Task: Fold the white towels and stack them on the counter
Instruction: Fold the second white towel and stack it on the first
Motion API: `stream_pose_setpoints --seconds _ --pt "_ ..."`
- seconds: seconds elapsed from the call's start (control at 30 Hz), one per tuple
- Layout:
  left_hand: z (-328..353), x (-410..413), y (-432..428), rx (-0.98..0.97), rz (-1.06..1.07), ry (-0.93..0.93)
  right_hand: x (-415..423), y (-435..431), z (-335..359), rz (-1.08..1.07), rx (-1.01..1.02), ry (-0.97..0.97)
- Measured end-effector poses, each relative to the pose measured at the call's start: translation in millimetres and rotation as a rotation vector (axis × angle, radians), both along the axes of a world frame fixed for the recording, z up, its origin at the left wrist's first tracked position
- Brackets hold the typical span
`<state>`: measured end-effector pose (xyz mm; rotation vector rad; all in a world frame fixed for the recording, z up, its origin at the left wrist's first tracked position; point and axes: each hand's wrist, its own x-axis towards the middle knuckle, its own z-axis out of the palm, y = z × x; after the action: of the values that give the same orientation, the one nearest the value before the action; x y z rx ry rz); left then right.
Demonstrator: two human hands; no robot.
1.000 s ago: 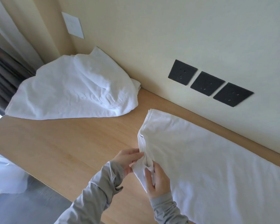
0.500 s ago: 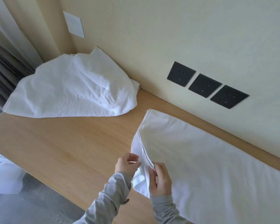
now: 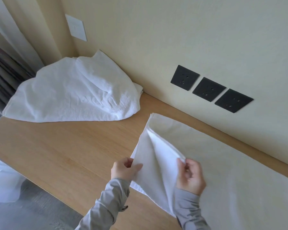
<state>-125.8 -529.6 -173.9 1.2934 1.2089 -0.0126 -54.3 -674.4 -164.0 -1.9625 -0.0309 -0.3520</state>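
Head view. Crumpled towel [image 3: 73, 97] noted at 10 o'clock from the hands, untouched on the counter [image 3: 65, 155]. Lower layer of the flat towel [image 3: 223, 163] is pinched by the left hand [image 3: 125, 170], the raised upper layer by the right hand [image 3: 189, 176]. Long axis is laid toward 4 o'clock, with the right hand nearer. Since 0.5 s ago the hands have been drawn apart and the layers opened.

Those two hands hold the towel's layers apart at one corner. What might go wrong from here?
The left hand and right hand each pinch only a thin edge of the flat towel; a layer could slip and leave the fold crooked.
Its near corner lies close to the front edge of the counter, so a tug might drag it off.
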Motion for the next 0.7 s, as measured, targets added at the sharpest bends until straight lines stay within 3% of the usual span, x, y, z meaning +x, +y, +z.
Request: stream_pose_setpoints --seconds 0.07,0.13,0.23,0.7 --pt "14.9 4.4 -4.4 -0.123 0.032 -0.124 3.9 -5.0 17.0 0.064 -0.084 -0.237" --pt "25.8 9.0 -9.5 -0.246 0.036 -0.214 -6.5 -2.1 16.4 0.261 -0.167 -0.349" --pt "38.0 12.7 -12.9 -0.353 0.030 -0.276 -24.1 9.4 9.0 0.432 -0.210 -0.347" --pt "48.3 11.2 -8.9 -0.422 -0.049 -0.292 -25.6 14.9 6.5 0.478 -0.230 -0.398"
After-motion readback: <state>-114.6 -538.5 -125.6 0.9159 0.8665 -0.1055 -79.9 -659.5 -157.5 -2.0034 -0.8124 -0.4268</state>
